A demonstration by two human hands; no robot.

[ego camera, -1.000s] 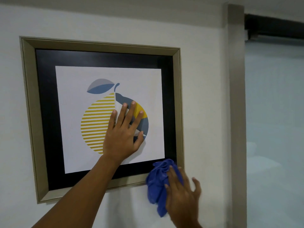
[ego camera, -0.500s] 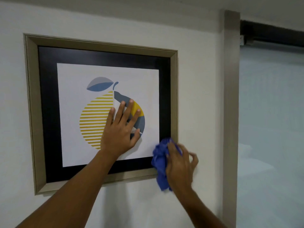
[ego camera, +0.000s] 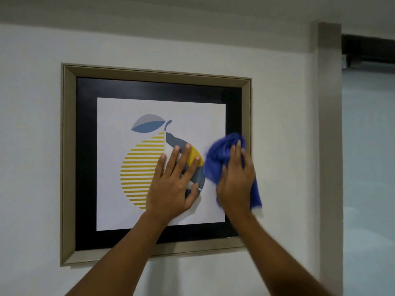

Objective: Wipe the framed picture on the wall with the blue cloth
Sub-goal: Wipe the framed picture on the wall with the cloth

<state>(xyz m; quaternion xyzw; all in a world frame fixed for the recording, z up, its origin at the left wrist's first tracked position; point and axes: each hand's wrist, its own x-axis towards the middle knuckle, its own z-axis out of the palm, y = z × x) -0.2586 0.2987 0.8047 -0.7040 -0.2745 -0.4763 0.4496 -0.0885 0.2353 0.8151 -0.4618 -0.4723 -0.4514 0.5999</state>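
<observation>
My right hand (ego camera: 236, 178) lay half open over the bunched blue cloth (ego camera: 222, 154), fingers spread and palm bearing down, so the cloth was pinned against the glass by pressure, not gripped in a fist. I kept it wadded, I think, so a thick pad met the surface while the loose tail hung down past my wrist on the right. The cloth sat at the right edge of the white print, spilling onto the black border and just reaching the inner lip of the frame.

My left hand (ego camera: 174, 184) was fully open and empty, flat on the glass over the lemon design, fingers fanned upward. I judge it was there to steady the picture (ego camera: 111, 167) so it would not swing on the wall (ego camera: 32, 146) under the rubbing.

The picture hung square on the wall, its gold frame (ego camera: 68, 167) unbroken all round, with a grey pillar (ego camera: 330, 124) well to the right.

A second earlier my right hand and the cloth had been down at the frame's lower right corner; half a second earlier a little higher. By this moment they had climbed to mid-height along the right side, blurred with motion. The left hand had stayed on the lemon throughout.
</observation>
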